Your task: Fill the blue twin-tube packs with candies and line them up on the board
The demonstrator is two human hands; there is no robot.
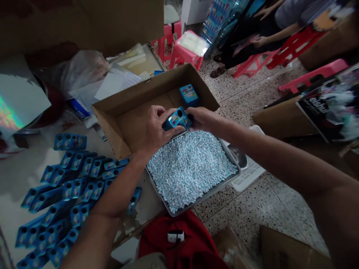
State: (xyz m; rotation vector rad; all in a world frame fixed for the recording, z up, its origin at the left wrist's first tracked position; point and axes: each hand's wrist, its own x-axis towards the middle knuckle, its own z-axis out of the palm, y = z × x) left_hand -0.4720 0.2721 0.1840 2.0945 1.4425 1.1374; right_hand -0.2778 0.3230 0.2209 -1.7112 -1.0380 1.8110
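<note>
A small blue printed box (176, 116) with a dark round hole is held between my two hands, above the far edge of a metal tray (238, 173). My left hand (157, 129) grips its left side, thumb below and fingers curled. My right hand (199, 118) closes on its right end, with fingertips partly hidden. The tray is heaped with small pale blue and white pellets (190, 166). Just beyond, an open cardboard box (130, 121) holds a blue box pack (189, 94) in its far right corner.
Many blue boxes (68, 189) lie on the table (36, 153) at left. Plastic bags (84, 69) and sheets lie behind. A white perforated rack (248, 175) and metal scoop (238, 157) sit right of the tray. A seated person (280, 22), pink stools (186, 58) and cartons are beyond.
</note>
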